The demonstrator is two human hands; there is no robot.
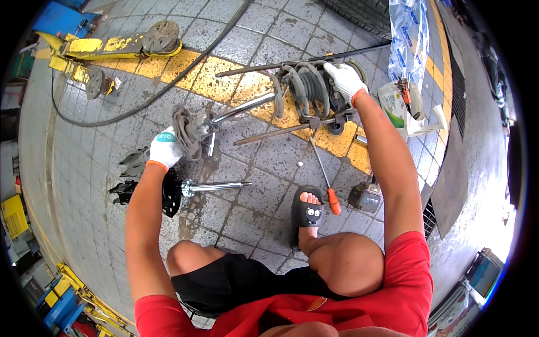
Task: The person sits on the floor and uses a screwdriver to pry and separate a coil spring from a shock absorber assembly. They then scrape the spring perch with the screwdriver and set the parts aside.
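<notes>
Head view: grips dirty end of strut (pixel 244 108) with left hand (pixel 164 149) clamped round it, left of centre; drapes right hand (pixel 344 81) over coil spring (pixel 304 87), upper right, cannot tell if clamped. Probably steadies both parts. Points rod at spring, long axis rising left to right.

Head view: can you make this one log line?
white-gloved left hand: holding dirty grey metal strut; white-gloved right hand: on grey coiled metal spring; nearby: orange-handled screwdriver, black strut with shiny rod
</notes>
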